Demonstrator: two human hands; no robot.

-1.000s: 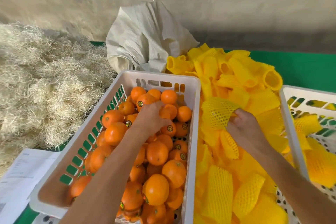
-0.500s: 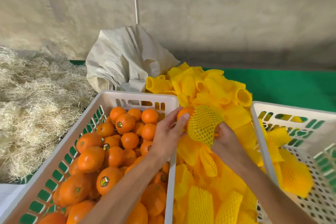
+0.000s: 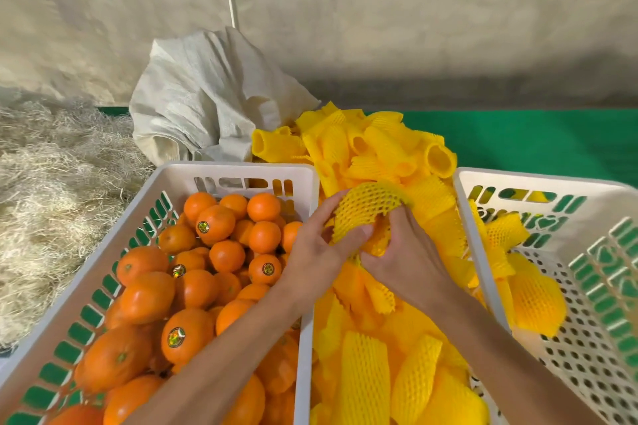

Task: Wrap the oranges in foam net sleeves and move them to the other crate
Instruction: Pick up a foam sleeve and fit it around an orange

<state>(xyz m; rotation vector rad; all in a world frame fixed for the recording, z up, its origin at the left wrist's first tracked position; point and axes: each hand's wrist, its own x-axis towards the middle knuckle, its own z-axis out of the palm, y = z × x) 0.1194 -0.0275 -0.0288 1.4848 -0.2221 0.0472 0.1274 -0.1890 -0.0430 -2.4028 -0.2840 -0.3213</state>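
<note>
Both hands (image 3: 362,252) now grip sleeve (image 3: 366,209).

Two bare forearms, no sleeves, left hand (image 3: 312,262) & right hand (image 3: 407,259) ungloved, short nails.

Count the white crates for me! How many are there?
2. The left crate is full of bare oranges. The right crate holds a few sleeved oranges. The pile of foam net sleeves lies between them. More crates could sit out of view.

left hand (image 3: 321,252): off crate, at right hand (image 3: 404,252) | orange: now inside foam net sleeve (image 3: 362,210)
</note>
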